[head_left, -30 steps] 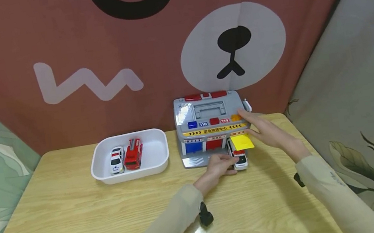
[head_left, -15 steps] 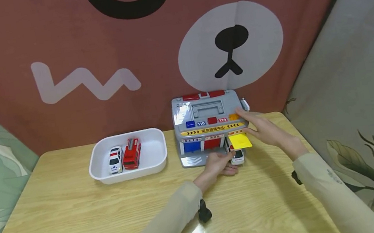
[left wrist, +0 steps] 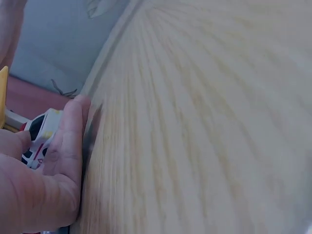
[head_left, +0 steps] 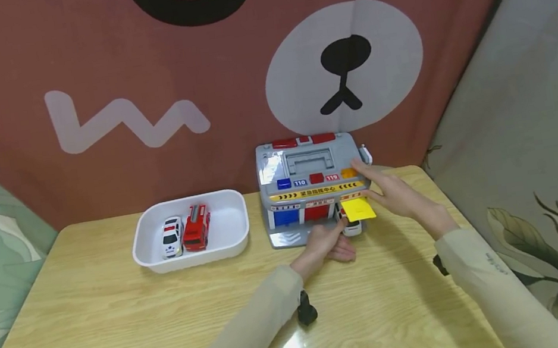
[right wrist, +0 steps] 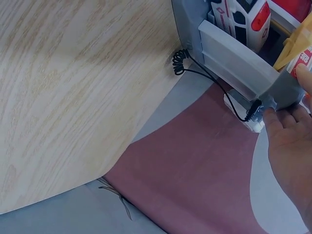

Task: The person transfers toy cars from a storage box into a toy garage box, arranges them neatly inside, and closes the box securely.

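Note:
A grey toy garage (head_left: 343,153) stands at the back of the table, its yellow door (head_left: 358,209) raised on the right bay. Under that door sits a white toy car (head_left: 353,229) with red markings, mostly inside the bay; the door hides much of it. My left hand (head_left: 322,243) lies low at the bay's mouth, thumb against the car's rear and fingers stretched out along the table. My right hand (head_left: 392,190) holds the garage's right front corner, fingertips on the roof by the orange button, thumb just above the door. The right wrist view shows the car (right wrist: 243,19) inside the bay.
Left of the garage is a white tray (head_left: 227,224) with a toy police car (head_left: 171,238) and a red toy fire engine (head_left: 197,228). A black coiled cord (right wrist: 179,63) hangs at the garage's side. A curtain (head_left: 149,175) stands close behind.
The white toy car has slid further back into the right bay. My left hand has gone from pinching it to pushing with the thumb, fingers straightened. My right hand has stayed on the garage.

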Motion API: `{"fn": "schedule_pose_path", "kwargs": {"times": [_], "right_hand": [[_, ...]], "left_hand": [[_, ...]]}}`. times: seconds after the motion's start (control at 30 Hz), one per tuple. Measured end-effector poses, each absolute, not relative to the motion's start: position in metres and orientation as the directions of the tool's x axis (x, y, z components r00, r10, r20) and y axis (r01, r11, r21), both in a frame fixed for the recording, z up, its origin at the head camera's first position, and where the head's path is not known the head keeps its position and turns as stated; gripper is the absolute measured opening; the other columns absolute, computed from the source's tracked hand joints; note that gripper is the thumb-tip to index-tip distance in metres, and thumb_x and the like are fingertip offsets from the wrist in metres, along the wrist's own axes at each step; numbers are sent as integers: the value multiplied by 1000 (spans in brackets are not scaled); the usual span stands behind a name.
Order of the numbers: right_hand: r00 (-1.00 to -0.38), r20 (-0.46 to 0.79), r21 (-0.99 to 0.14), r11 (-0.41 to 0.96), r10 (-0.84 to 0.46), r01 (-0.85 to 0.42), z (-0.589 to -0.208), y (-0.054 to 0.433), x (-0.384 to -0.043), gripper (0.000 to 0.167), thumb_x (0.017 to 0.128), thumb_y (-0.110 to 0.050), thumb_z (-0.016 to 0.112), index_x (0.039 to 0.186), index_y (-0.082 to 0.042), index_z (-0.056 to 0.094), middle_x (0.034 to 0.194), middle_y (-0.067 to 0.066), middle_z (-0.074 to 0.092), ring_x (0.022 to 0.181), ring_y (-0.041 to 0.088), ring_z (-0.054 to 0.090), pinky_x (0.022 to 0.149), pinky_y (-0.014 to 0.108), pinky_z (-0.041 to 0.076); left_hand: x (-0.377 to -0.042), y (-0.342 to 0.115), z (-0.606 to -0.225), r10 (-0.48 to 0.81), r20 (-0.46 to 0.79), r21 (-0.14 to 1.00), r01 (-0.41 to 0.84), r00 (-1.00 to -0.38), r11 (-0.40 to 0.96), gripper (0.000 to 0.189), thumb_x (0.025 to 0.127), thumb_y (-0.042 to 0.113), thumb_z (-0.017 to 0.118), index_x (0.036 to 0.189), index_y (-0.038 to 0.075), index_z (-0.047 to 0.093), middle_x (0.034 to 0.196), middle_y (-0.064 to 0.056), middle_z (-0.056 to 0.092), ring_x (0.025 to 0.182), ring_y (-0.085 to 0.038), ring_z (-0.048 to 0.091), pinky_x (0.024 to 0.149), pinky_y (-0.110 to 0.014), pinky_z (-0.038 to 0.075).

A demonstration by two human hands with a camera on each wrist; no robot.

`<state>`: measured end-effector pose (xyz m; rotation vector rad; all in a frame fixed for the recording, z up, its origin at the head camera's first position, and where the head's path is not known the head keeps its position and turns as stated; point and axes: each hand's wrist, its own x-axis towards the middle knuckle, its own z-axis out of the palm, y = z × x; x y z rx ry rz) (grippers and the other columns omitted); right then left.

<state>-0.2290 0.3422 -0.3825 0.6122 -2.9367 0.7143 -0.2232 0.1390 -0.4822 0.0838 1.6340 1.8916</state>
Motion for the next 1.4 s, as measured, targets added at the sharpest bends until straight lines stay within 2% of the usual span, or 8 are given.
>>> {"fn": "schedule_pose_path", "kwargs": {"times": [0.27, 0.37, 0.57, 0.7, 0.93, 1.07, 1.2, 1.4], "right_hand": [[-916, 169, -427, 811, -363, -400, -384, 342, -228, 69, 98, -13, 58, 155, -11, 19, 159, 12, 17, 142, 34, 22, 111, 52, 25], [-918, 157, -429, 812, -364, -395, -384, 342, -228, 69, 98, -14, 57, 155, -11, 18, 159, 12, 15, 142, 34, 21, 111, 53, 24], [-921, 144, -436, 812, -363, -388, -384, 343, -227, 69, 98, -12, 57, 155, -10, 18, 159, 12, 15, 143, 34, 20, 111, 53, 24], [-919, 150, -428, 814, -365, -393, -383, 343, -227, 68, 98, -11, 57, 155, -10, 19, 159, 12, 16, 142, 34, 21, 110, 53, 25], [-909, 171, -423, 805, -381, -417, -383, 342, -228, 69, 97, -10, 58, 154, -7, 20, 159, 13, 18, 142, 35, 23, 109, 54, 26], [-907, 177, -423, 802, -383, -421, -383, 342, -228, 70, 96, -9, 59, 154, -7, 21, 158, 13, 18, 141, 35, 24, 109, 53, 28], [-907, 170, -423, 803, -385, -420, -383, 341, -229, 71, 96, -10, 60, 154, -8, 20, 159, 13, 18, 142, 34, 24, 109, 53, 27], [-909, 162, -420, 807, -383, -415, -383, 342, -228, 71, 96, -9, 60, 154, -7, 20, 159, 13, 17, 142, 34, 23, 110, 53, 27]], "left_hand": [[-228, 144, -486, 522, -325, 847, -488, -788, -210, 35, 101, 17, 50, 109, -15, 61, 91, -28, 69, 80, -35, 71, 68, -37, 58], [-229, 143, -485, 538, -324, 820, -515, -779, -252, 31, 100, 11, 48, 114, -14, 60, 95, -28, 68, 83, -35, 70, 71, -38, 58], [-229, 139, -476, 606, -295, 799, -539, -738, -268, 41, 99, 24, 51, 121, -9, 57, 106, -30, 65, 89, -38, 69, 78, -46, 56], [-234, 134, -471, 656, -258, 779, -554, -710, -294, 50, 100, 35, 51, 125, -8, 52, 116, -33, 60, 100, -43, 64, 85, -49, 53], [-244, 125, -469, 746, -226, 749, -601, -627, -279, 81, 97, 55, 46, 140, -12, 31, 127, -34, 52, 116, -48, 53, 94, -52, 47], [-249, 123, -468, 768, -203, 720, -623, -608, -304, 87, 95, 56, 50, 144, -10, 24, 133, -35, 46, 120, -47, 50, 95, -49, 47], [-252, 122, -467, 785, -184, 701, -638, -592, -318, 83, 95, 54, 51, 143, -8, 25, 138, -35, 41, 124, -46, 47, 95, -47, 47], [-251, 122, -468, 787, -204, 695, -652, -583, -303, 83, 95, 53, 52, 144, -9, 25, 135, -35, 45, 123, -45, 49, 96, -47, 47]]}}
